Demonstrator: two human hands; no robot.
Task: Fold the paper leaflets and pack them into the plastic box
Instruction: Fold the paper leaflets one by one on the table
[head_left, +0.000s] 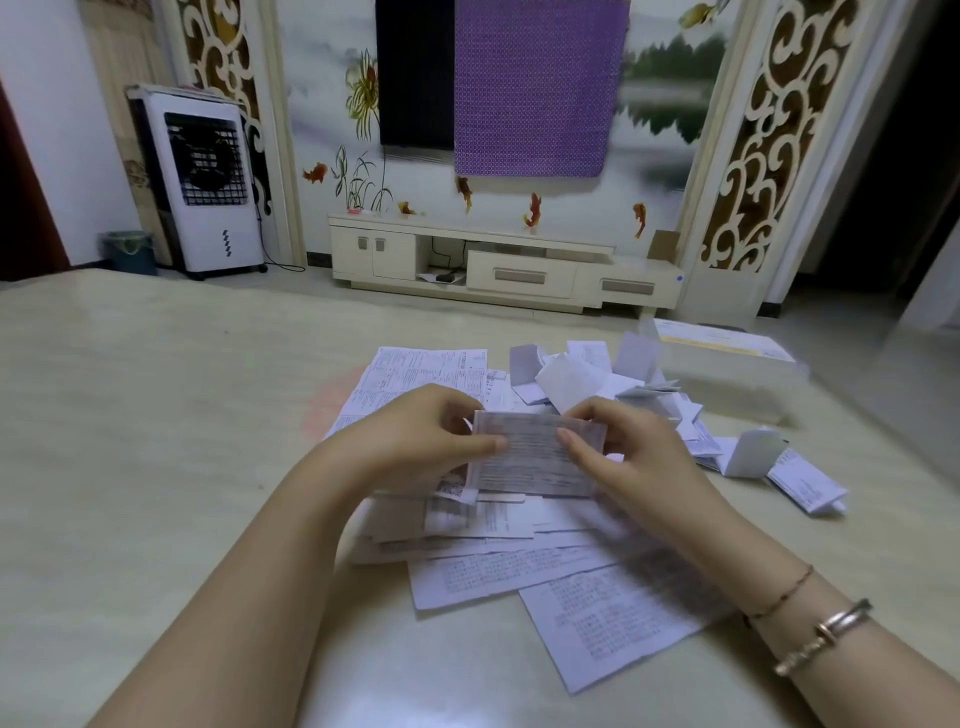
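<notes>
Both hands pinch 1 leaflet (537, 457) above the unfolded leaflets (519, 566) on the desk (156, 415): left hand (421, 441) and right hand (623, 452) at either end; align edges squarely before creasing; plastic box (727, 364) waits far right, beyond the folded leaflets (597, 379).

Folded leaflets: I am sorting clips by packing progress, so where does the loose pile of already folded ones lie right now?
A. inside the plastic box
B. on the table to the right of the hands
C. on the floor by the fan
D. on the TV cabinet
B: the folded leaflets lie heaped on the table, right of the left hand and right hand, which both hold one leaflet.
</notes>
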